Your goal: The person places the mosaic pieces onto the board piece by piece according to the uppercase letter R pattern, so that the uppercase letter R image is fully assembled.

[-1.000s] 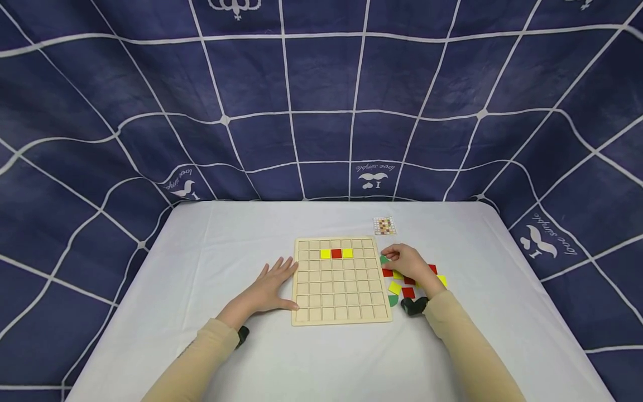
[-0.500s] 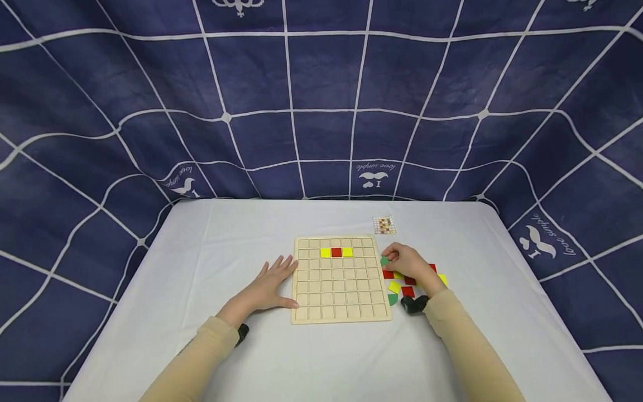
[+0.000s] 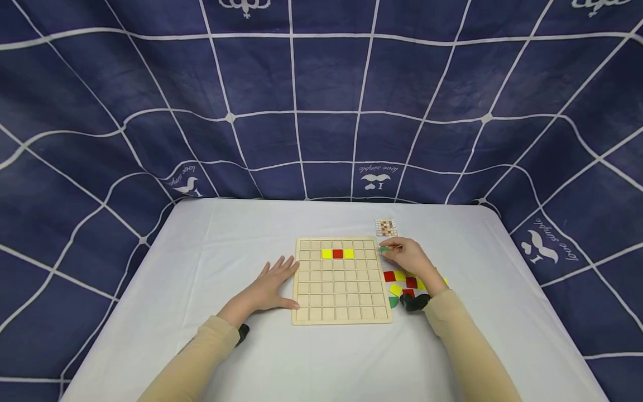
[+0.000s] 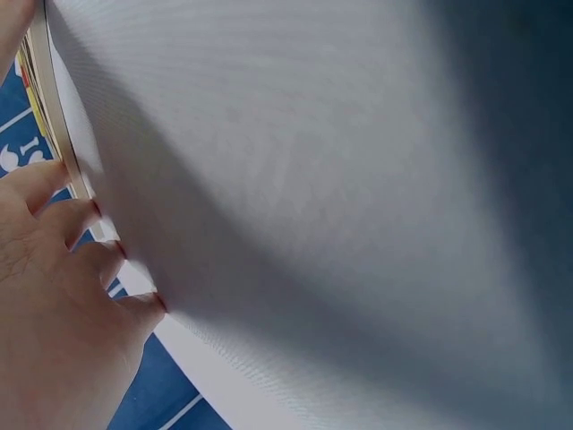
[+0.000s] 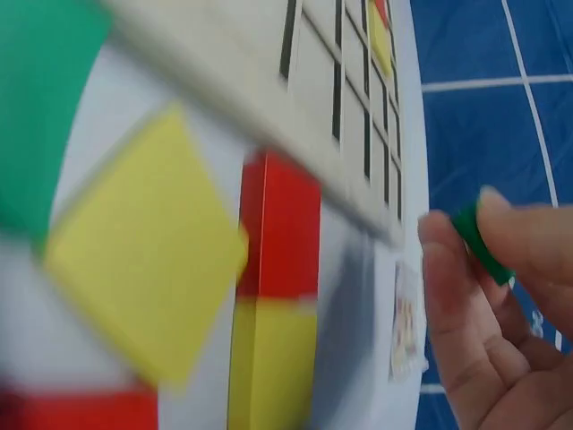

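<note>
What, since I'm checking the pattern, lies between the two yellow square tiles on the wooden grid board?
One red square tile lies between the two yellow square tiles, in the same row; the head view shows this.

Even head-view light, shadowed left-wrist cloth (image 4: pixel 295 161), blurred right-wrist yellow tile (image 5: pixel 148 251)

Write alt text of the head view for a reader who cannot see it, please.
The right hand pinches a green piece beside a gridded board holding three tiles in a row: yellow, red, yellow. The left hand rests at the board's left edge; loose pieces lie to the right, a card beyond them.
</note>
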Action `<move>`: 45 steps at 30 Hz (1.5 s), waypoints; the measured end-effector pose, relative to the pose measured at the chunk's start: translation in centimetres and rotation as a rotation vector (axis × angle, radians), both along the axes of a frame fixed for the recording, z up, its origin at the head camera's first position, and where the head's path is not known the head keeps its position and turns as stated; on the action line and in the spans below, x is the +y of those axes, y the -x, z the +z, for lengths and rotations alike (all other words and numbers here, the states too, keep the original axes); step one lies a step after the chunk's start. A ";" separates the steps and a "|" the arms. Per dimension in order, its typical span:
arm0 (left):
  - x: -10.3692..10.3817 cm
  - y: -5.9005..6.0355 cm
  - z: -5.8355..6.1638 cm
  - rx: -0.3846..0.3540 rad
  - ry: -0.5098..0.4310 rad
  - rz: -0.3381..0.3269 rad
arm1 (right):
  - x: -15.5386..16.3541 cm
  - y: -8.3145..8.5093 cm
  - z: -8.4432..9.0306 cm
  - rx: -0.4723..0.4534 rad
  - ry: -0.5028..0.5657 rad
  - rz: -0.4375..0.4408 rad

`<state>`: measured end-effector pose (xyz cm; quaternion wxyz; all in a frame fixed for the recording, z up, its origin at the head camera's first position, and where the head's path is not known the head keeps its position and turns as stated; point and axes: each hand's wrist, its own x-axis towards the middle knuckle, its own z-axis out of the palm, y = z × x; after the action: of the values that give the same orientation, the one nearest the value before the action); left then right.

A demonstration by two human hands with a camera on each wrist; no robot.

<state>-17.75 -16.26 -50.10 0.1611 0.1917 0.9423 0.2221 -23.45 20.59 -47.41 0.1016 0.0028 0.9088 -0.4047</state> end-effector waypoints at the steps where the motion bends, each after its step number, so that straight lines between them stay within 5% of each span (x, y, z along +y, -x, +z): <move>1: 0.0 0.0 0.0 0.000 0.002 0.000 | -0.3 0.1 -0.1 0.015 0.010 -0.001; 10: 0.0 0.1 -0.4 0.004 0.008 0.002 | -3.0 1.1 -1.2 0.061 0.103 -0.008; 21: 0.0 0.1 -0.4 0.004 0.007 -0.005 | -5.0 1.2 -1.3 0.084 -0.064 0.060; 31: -0.2 0.1 -0.2 -0.006 -0.002 0.001 | -6.1 1.3 -1.4 0.119 -0.103 0.065; 45: -0.1 0.0 0.0 -0.013 -0.002 0.000 | -2.6 0.6 0.0 0.028 -0.031 0.038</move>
<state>-17.77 -16.36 -50.10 0.1672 0.1902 0.9411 0.2242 -24.03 17.96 -47.38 0.0964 -0.0186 0.9162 -0.3884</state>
